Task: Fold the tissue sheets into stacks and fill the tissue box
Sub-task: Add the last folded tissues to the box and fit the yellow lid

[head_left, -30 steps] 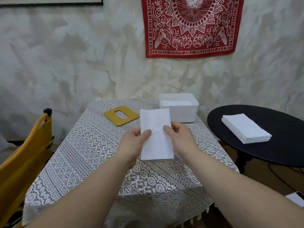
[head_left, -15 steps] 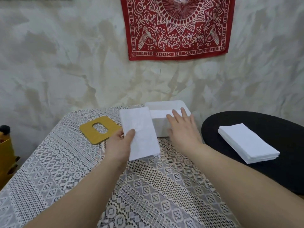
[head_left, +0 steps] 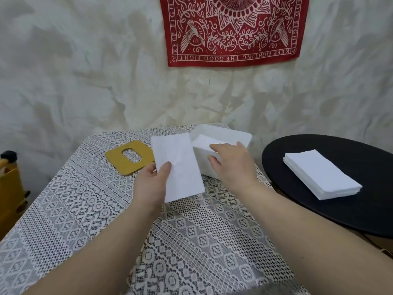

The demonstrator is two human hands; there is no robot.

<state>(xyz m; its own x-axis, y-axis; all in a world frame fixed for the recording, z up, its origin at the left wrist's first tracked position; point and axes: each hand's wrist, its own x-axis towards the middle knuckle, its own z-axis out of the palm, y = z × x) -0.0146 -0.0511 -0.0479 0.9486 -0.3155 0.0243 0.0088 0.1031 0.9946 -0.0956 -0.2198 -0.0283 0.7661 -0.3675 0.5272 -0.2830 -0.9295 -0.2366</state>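
My left hand [head_left: 151,182] pinches a folded white tissue [head_left: 177,167] by its near left edge, holding it above the lace-covered table [head_left: 85,209]. The open white tissue box [head_left: 225,135] stands just beyond it at the table's far right, tilted toward me, with white tissue inside. My right hand [head_left: 231,165] grips the box's near rim, fingers over the edge and thumb against the front wall. A stack of unfolded white tissue sheets [head_left: 321,174] lies on the round black side table [head_left: 340,209] to the right.
The yellow box lid [head_left: 127,165] with an oval slot lies flat on the table's far left, partly behind the held tissue. A yellow chair [head_left: 10,188] stands at the left edge. A red bandana [head_left: 231,28] hangs on the wall behind.
My right hand let go of the folded tissue and reached to the box, now gripping its rim and tilting it. My left hand keeps the tissue. The camera moved closer.
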